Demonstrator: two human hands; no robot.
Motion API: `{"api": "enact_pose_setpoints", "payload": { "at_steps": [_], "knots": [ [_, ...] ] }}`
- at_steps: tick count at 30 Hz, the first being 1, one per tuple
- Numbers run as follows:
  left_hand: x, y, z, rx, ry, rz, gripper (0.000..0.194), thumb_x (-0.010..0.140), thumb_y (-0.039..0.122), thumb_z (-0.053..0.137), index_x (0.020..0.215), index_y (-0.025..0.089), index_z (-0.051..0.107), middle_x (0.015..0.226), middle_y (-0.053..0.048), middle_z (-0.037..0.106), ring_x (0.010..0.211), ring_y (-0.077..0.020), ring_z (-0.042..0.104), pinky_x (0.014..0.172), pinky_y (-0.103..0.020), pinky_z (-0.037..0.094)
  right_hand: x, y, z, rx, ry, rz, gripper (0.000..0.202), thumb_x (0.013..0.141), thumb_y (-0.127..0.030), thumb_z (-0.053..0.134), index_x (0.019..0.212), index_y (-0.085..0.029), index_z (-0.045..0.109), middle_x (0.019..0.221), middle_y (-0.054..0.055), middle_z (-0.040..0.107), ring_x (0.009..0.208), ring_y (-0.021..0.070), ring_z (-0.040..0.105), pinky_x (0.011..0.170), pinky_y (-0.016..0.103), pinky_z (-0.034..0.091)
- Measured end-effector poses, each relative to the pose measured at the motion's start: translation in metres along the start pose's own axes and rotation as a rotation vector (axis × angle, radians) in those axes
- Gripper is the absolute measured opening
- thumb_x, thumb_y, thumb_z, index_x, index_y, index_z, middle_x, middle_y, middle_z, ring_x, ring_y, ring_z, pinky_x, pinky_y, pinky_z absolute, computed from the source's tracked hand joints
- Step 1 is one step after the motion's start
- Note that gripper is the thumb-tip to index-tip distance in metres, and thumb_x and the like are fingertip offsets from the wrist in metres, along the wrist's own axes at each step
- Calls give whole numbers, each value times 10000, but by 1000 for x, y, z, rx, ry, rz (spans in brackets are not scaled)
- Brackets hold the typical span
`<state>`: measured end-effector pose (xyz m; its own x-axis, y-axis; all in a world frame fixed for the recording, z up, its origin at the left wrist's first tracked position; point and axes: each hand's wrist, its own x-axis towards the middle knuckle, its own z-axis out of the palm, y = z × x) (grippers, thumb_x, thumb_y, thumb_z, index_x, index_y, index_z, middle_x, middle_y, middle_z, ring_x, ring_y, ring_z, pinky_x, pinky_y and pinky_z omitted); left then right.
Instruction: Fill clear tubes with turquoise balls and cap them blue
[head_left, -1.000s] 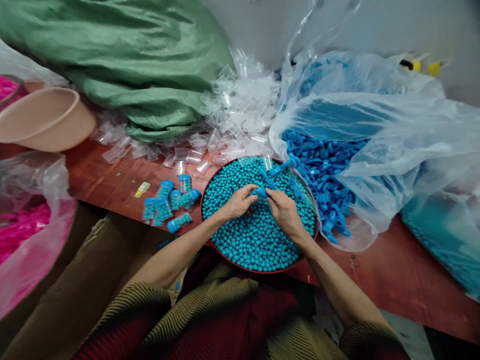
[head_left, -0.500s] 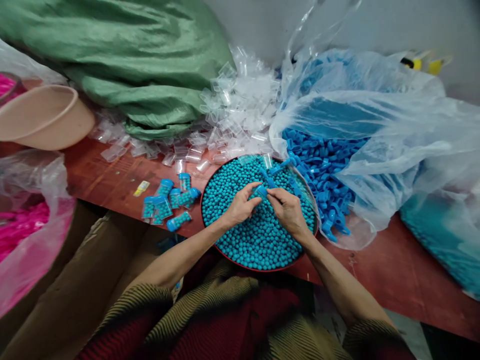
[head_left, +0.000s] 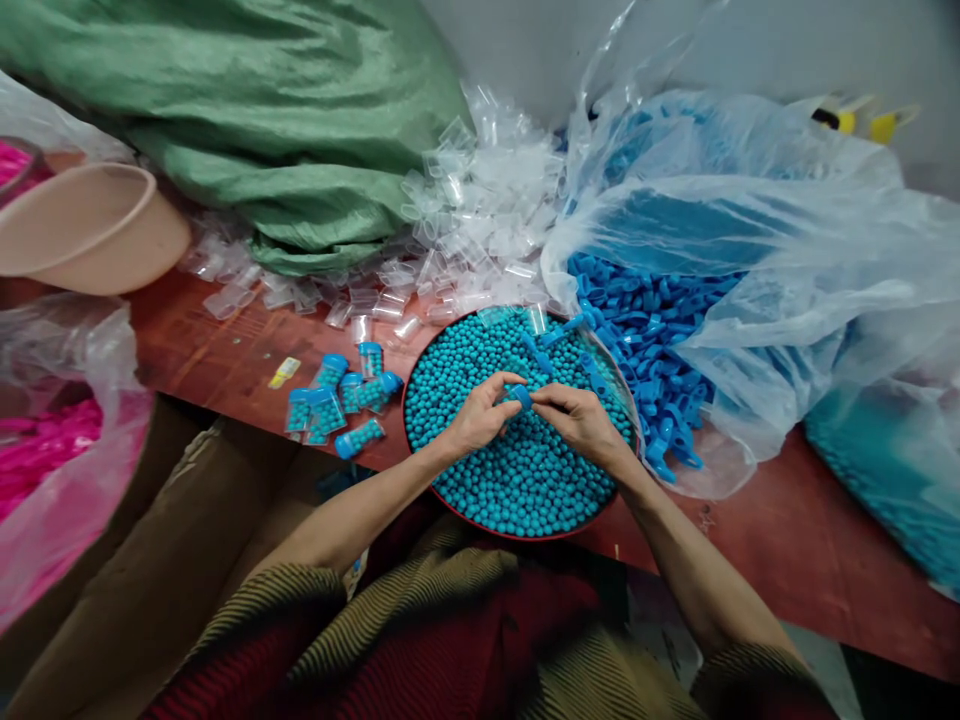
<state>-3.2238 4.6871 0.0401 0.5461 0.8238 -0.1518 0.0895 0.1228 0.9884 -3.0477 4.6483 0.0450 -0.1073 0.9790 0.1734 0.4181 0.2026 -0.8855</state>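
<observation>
Sitting between left fingers (head_left: 501, 381) and right fingers (head_left: 559, 396): blue cap (head_left: 523, 398), above beads (head_left: 525, 490).

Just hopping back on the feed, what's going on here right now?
A person's two hands meet over a round tray full of turquoise beads. The left hand and the right hand are both at a small blue cap; whatever is beneath it is mostly hidden by the fingers. Capped containers with beads inside lie left of the tray. Clear empty containers are heaped behind it, and loose blue caps spill from a plastic bag on the right.
</observation>
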Motion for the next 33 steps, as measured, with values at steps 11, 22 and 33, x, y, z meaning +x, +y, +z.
{"api": "enact_pose_setpoints", "payload": {
  "at_steps": [11, 22, 33],
  "knots": [
    [-8, 9, -5, 93, -100, -63, 407, 824, 265, 487, 1216, 214, 387, 753, 37, 522, 433, -49, 473, 402, -178, 381, 0, 0, 15, 406, 198, 313, 496, 733, -381, 651, 1174, -166, 578, 878, 48, 698, 700, 162, 639, 634, 335, 553],
    [-11, 17, 6, 63, 53, 62, 427, 776, 184, 495, 1201, 159, 457, 928, -20, 577, 783, -128, 528, 765, -263, 454, -12, -23, 40, -488, 64, -106, 801, 725, -493, 644, 1335, -75, 336, 1152, 218, 555, 1053, 336, 578, 803, 470, 524],
    [-18, 12, 16, 122, 150, 16, 213, 787, 193, 497, 998, 178, 517, 741, 25, 510, 641, -101, 467, 616, -227, 403, -21, -9, 65, -617, 176, -75, 725, 737, -532, 570, 1271, -81, 377, 950, 161, 588, 773, 285, 623, 535, 365, 509]
  ]
}}
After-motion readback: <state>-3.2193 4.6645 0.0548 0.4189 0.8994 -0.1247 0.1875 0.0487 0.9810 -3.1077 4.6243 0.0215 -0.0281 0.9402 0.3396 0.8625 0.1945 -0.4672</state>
